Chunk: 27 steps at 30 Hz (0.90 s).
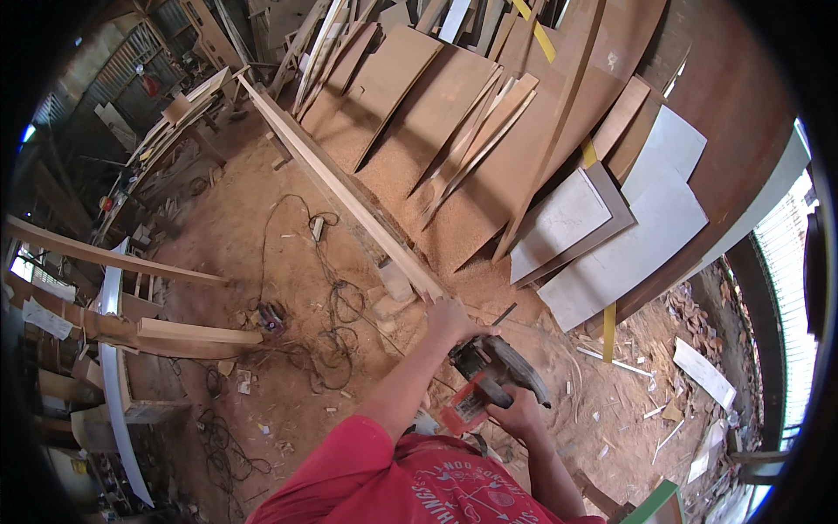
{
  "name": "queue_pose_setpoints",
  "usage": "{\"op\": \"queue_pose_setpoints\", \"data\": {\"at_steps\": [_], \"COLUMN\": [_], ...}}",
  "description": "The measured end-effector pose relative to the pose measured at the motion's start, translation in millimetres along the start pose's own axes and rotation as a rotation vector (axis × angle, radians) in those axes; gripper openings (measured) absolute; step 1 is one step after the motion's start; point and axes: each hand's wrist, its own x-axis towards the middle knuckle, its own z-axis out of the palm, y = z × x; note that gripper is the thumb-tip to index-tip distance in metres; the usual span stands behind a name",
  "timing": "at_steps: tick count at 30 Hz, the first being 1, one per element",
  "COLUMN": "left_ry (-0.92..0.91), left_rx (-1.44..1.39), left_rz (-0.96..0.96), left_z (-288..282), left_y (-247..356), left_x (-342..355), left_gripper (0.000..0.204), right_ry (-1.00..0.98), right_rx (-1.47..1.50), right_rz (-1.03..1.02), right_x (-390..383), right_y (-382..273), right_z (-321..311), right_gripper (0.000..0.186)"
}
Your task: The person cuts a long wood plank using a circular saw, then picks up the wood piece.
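A long pale wooden beam (349, 203) runs from the far left toward me, slightly raised off the floor. At its near end my left hand (451, 321) closes over the wood, with the thumb pointing right toward the saw. My right hand (521, 413) is wrapped around the rear handle of a red and black circular saw (476, 395). The saw's dark round guard (517, 367) faces right, and a thin dark rod (504, 313) sticks out ahead of it. The blade's edge is hidden from this view. Saw and beam end are close; contact between them I cannot tell.
Sheets of board (467, 122) lean along the far right, with sawdust heaped below. Black cables (336, 323) tangle on the dirt floor near another power tool (272, 318). Timber pieces (196, 332) jut in from the left. Wood scraps (705, 371) lie to the right.
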Motion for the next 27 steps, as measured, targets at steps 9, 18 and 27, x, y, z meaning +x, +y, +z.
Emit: {"op": "queue_pose_setpoints", "data": {"at_steps": [9,18,27], "left_ry": [0.094,0.085,0.087], "left_rx": [-0.015,-0.013,-0.021], "left_rz": [0.011,-0.007,0.005], "left_z": [5,-3,-12], "left_y": [-10,-17,-21], "left_x": [6,15,17], "left_gripper": [0.147,0.135,0.134], "right_ry": [-0.033,-0.045,-0.094], "right_rx": [-0.023,-0.021,0.021], "right_rz": [0.031,0.031,0.081], "right_x": [12,21,26], "right_y": [5,-7,-23], "right_z": [7,9,6], "right_gripper": [0.048,0.049,0.047]}}
